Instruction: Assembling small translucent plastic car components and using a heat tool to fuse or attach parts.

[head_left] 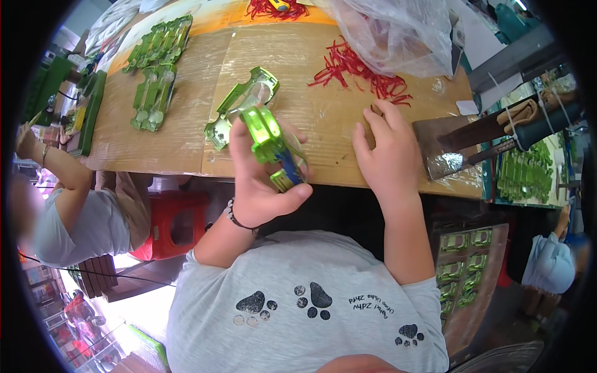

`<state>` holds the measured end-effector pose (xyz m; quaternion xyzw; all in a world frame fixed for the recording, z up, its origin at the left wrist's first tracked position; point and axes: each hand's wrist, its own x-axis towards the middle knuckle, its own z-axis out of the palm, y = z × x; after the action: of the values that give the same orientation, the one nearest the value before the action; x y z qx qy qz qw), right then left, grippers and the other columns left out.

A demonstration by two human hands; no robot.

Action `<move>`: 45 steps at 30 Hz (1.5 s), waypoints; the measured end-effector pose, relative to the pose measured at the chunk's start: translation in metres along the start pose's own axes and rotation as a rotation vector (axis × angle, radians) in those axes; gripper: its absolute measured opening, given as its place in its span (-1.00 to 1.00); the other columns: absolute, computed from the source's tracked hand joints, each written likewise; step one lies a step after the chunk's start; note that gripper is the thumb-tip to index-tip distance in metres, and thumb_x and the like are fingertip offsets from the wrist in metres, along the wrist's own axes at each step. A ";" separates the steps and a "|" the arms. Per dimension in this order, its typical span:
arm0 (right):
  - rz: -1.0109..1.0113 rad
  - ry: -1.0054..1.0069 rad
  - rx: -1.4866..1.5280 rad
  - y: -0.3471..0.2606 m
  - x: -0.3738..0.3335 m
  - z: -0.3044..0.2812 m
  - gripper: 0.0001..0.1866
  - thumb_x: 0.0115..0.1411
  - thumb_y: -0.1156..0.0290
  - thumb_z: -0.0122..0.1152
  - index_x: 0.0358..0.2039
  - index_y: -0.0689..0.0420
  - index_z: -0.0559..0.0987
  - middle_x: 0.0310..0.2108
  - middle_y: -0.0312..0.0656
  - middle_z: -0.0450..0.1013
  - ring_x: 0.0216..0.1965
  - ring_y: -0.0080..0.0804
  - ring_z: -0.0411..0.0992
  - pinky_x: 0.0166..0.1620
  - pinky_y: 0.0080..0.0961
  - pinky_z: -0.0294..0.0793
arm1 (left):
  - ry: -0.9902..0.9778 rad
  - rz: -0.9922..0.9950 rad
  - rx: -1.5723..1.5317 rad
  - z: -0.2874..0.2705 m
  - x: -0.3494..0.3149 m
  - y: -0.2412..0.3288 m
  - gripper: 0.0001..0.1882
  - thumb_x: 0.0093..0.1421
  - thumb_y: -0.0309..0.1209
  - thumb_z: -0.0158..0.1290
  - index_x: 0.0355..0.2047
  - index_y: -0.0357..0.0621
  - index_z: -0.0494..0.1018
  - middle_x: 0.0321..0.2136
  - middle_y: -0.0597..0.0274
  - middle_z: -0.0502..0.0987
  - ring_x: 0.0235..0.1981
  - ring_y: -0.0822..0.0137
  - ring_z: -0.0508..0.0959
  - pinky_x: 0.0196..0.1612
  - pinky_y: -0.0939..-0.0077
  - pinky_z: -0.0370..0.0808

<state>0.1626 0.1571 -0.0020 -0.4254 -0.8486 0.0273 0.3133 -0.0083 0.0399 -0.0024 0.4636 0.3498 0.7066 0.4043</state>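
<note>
My left hand [249, 196] is closed around a shiny green toy car body shell [266, 132], held tilted above the table's near edge. Blue and clear parts show on its lower side. Just behind it, another green car shell [261, 84] with a clear window part lies on the table. My right hand [390, 149] is over the cardboard-covered tabletop with its fingers bent and apart. I see nothing held in it. Close beyond its fingertips lies a loose pile of thin red strips [367, 73].
Rows of green shells [155, 93] lie at the far left. A clear plastic bag [398, 34] covers part of the strips. A metal fixture [448, 146] with dark bars stands at the right edge. A tray of green parts [463, 267] is below right. A co-worker [81, 211] sits at left.
</note>
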 end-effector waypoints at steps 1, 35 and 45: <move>-0.008 0.003 0.005 0.000 0.000 -0.001 -0.75 0.15 0.32 0.20 -0.24 0.22 0.61 -0.06 -0.15 0.45 -0.19 -0.15 0.48 -0.19 -0.26 0.50 | -0.023 -0.071 -0.087 0.002 0.000 0.001 0.11 -0.11 -0.60 0.31 0.32 0.10 -0.18 -0.07 -0.02 0.29 -0.18 0.32 0.43 -0.22 0.42 0.52; -0.048 -0.133 0.141 0.003 -0.024 -0.032 -0.80 0.12 0.60 0.13 -0.23 0.19 0.61 -0.31 -0.10 0.40 -0.20 -0.12 0.39 -0.14 -0.22 0.40 | -0.124 -0.042 0.257 0.024 -0.004 -0.014 -0.03 -0.07 -0.60 0.30 0.29 -0.06 -0.02 0.01 0.16 0.35 -0.11 0.42 0.46 -0.19 0.57 0.49; -0.138 0.105 0.527 -0.031 -0.042 -0.090 -0.68 -0.13 0.70 0.36 -0.29 0.18 0.64 -0.41 -0.22 0.41 -0.45 -0.36 0.34 -0.39 -0.48 0.35 | -0.456 0.143 0.710 0.025 -0.009 0.005 -0.26 -0.23 -0.53 0.35 0.04 -0.10 0.34 -0.16 0.15 0.47 -0.29 0.16 0.56 -0.25 0.36 0.51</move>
<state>0.2097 0.0868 0.0586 -0.2713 -0.8217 0.2037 0.4579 0.0162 0.0330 0.0070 0.7416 0.4398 0.4478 0.2367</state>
